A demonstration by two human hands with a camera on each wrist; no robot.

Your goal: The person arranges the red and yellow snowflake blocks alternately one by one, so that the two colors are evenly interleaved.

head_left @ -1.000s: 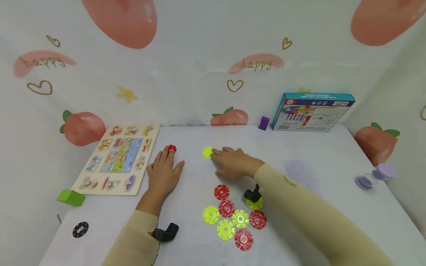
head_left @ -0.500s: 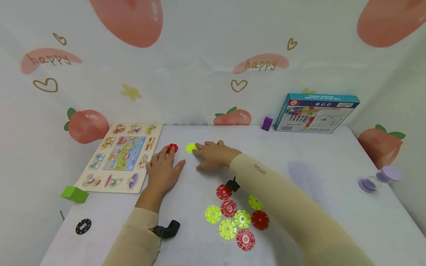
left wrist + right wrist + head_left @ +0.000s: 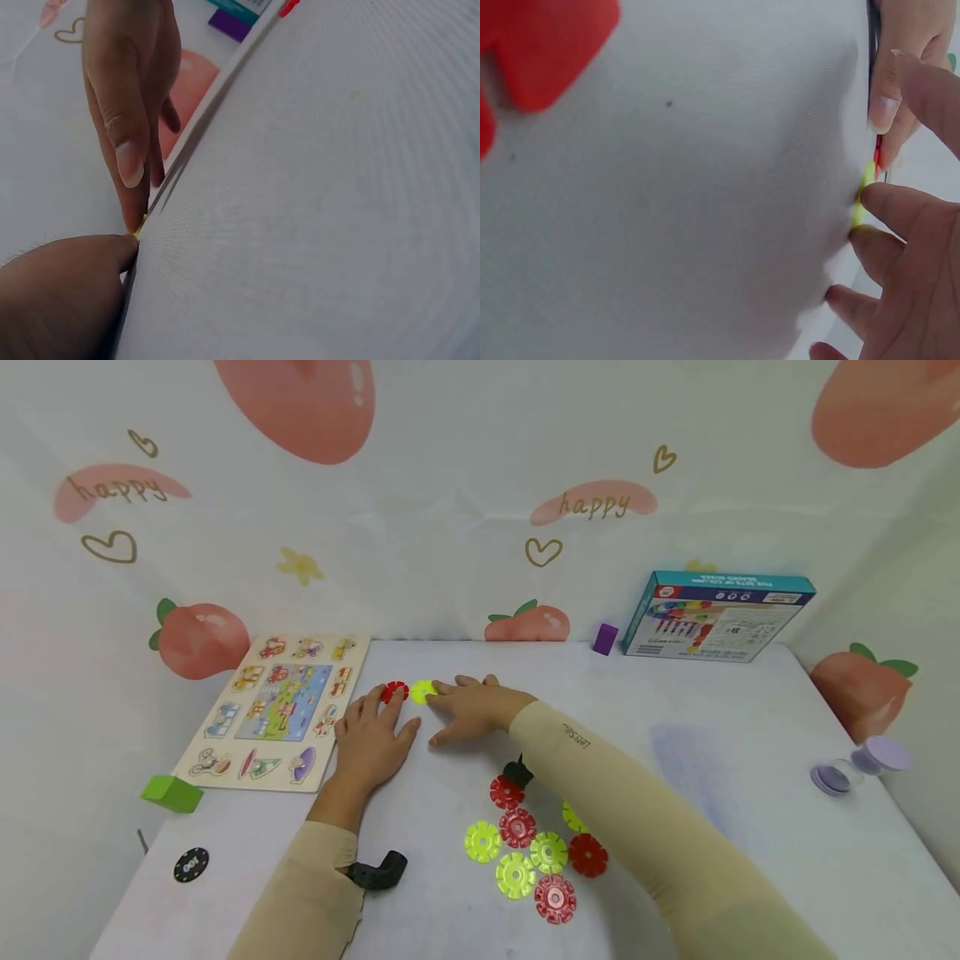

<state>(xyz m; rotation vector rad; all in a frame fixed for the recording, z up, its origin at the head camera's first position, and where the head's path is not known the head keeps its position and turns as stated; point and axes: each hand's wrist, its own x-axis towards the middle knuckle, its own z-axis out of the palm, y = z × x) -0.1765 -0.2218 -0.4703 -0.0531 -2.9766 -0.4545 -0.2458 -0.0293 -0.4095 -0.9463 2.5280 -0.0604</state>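
My left hand (image 3: 370,745) lies palm down with its fingers extended, its fingertips on a red notched plastic disc (image 3: 395,686). Just right of that disc is a yellow-green notched disc (image 3: 422,691), its edge close against the red one. The extended fingers of my right hand (image 3: 477,708) press on the yellow-green disc from its right side. In the right wrist view, two fingertips of the right hand (image 3: 900,232) touch the yellow-green disc (image 3: 861,202). The fingertips cover part of both discs.
Several loose red and yellow-green discs (image 3: 516,875) lie nearer the front, partly under my right sleeve. A picture puzzle board (image 3: 255,777), green block (image 3: 172,794) and black chip (image 3: 191,865) are on the left. A purple block (image 3: 605,639), box (image 3: 712,618) and lilac-capped item (image 3: 832,779) stand right.
My right hand has slid the yellow-green disc leftward across the table until it sits beside the red disc. The left hand keeps its place on the red disc.
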